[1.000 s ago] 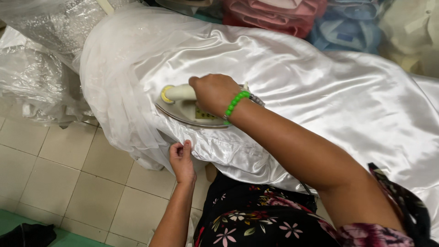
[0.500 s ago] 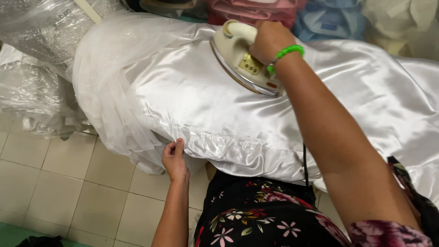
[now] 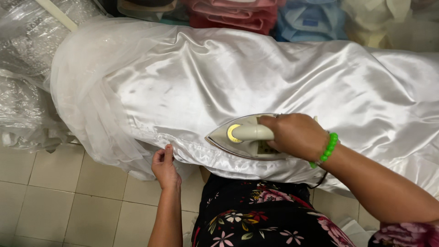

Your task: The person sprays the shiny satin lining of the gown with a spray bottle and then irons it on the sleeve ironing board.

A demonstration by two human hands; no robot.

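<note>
A white satin garment (image 3: 238, 77) with a sheer tulle layer lies spread over a padded board. My right hand (image 3: 295, 135), with a green bead bracelet at the wrist, grips the handle of a cream electric iron (image 3: 238, 136). The iron lies flat on the satin near the front hem, its tip pointing left. My left hand (image 3: 164, 167) pinches the hanging hem of the fabric just left of the iron's tip and holds it taut.
Folded red and blue cloth stacks (image 3: 270, 18) lie behind the board. Bags of clear plastic with white fabric (image 3: 27, 68) pile up at the left. A beige tiled floor (image 3: 59, 192) lies below. My floral dress (image 3: 256, 215) presses against the board's front edge.
The iron went from the near edge up to the far side of the satin, then came back down to the front hem. My left hand stayed on the hem.
</note>
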